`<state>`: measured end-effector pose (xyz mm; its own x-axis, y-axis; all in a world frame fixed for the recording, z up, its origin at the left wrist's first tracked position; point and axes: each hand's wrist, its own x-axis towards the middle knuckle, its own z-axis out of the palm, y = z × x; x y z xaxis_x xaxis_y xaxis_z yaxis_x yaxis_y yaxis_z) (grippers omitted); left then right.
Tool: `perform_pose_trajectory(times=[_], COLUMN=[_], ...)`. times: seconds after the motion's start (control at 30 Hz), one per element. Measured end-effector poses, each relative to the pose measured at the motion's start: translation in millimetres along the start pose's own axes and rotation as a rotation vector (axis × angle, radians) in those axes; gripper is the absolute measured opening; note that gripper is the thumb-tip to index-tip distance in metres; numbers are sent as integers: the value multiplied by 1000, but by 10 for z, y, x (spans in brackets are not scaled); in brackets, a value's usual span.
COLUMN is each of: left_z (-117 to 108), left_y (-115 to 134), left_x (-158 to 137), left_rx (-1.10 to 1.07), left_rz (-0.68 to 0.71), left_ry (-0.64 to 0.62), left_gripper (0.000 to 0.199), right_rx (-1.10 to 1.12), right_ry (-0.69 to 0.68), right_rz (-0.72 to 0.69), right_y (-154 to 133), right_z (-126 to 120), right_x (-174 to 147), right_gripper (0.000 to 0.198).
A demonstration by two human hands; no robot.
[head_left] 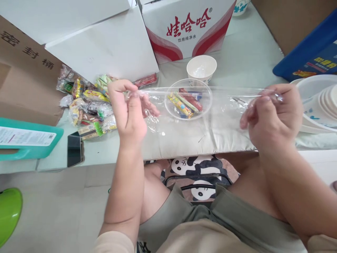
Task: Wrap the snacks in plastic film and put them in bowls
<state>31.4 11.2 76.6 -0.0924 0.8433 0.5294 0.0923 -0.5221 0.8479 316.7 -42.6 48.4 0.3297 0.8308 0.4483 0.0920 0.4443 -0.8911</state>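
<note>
A sheet of clear plastic film is stretched level between my two hands above the table. My left hand pinches its left end between thumb and forefinger, the other fingers curled beneath. At the opposite end my right hand grips the film, thumb on top and some of it bunched at the fingers. Behind and below the film stands a round clear plastic bowl with several wrapped snacks in it. Whether the film touches the bowl's rim I cannot tell.
Wrapped snacks lie heaped at left, near a black phone and a teal jug. A paper cup stands behind the bowl, before a white-and-red box. Stacked cups and a blue container are at right.
</note>
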Motion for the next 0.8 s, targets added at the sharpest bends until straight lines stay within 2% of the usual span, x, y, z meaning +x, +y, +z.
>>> perform_pose_trajectory(times=[0.17,0.27,0.33,0.4,0.43,0.5,0.53,0.6,0.63,0.7,0.73,0.8], left_z=[10,-36,-72,-85,-76,-20,24,121,161,194,181,108], left_y=[-161,-179,-136,-70,-35,27,53,95,110,122,117,81], left_x=[30,59,62,44,26,-26,-57,-117,-139,-148,-133,-71], left_rx=[56,61,39,7,-10,-37,-49,-71,-73,-38,3,99], left_rz=[-165,-264,-336,-411,-439,-480,-500,-532,-537,-510,-487,-439], left_ry=[29,30,-28,-121,-176,-303,-375,-521,-583,-652,-656,-581], left_gripper=[17,16,16,18,19,21,21,20,18,17,18,19], right_rx=[-159,-374,-498,-462,-375,-147,-50,39,23,-93,-155,-236], right_ry=[3,-30,-54,-84,-123,-313,-438,-677,-771,-886,-911,-911], right_rz=[249,375,339,204,143,116,146,292,386,535,575,582], right_y=[-56,-42,-5,26,30,10,-12,-61,-84,-122,-137,-161], right_z=[35,-27,-108,-169,-174,-108,-39,139,228,366,404,417], right_x=[-9,21,52,68,62,10,-34,-137,-184,-249,-262,-254], right_gripper=[20,32,41,45,45,47,54,68,66,41,30,31])
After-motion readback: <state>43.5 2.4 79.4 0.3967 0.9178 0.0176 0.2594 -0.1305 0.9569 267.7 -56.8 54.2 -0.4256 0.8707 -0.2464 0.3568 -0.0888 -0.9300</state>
